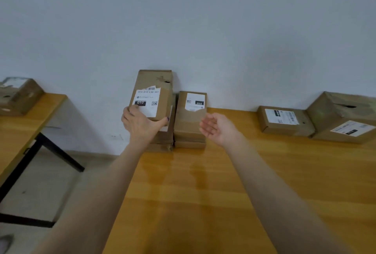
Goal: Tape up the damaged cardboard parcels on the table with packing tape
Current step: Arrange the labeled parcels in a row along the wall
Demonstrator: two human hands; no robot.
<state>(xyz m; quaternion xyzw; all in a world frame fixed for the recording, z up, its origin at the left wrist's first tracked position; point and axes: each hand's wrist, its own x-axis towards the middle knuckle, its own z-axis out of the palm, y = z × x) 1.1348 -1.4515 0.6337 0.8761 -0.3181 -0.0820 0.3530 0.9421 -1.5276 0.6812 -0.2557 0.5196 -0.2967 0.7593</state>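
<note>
Tilted parcel (154, 78), white label (148, 102): "010-010-L30-551" along the top, under a torn barcode. Black block at the label's 8 o'clock reads "010"; QR code at 4 o'clock. Next parcel (191, 119), at 3 o'clock from it: smaller label (195, 101), "010" in a black block at 3 o'clock, small QR code at 9. Flat box (284, 129) and big box (325, 115) farther toward 3 o'clock: label print too blurred to read.

Lit evenly, rather dim; cool grey cast on wall (183, 19). Glossy sheen, faint reflections along table (203, 182). Soft shadow on wall above table's right end. Large print legible on parcel (151, 95) at table's far edge. Wide-angle bowing beyond table's ends; blur at its near end.
</note>
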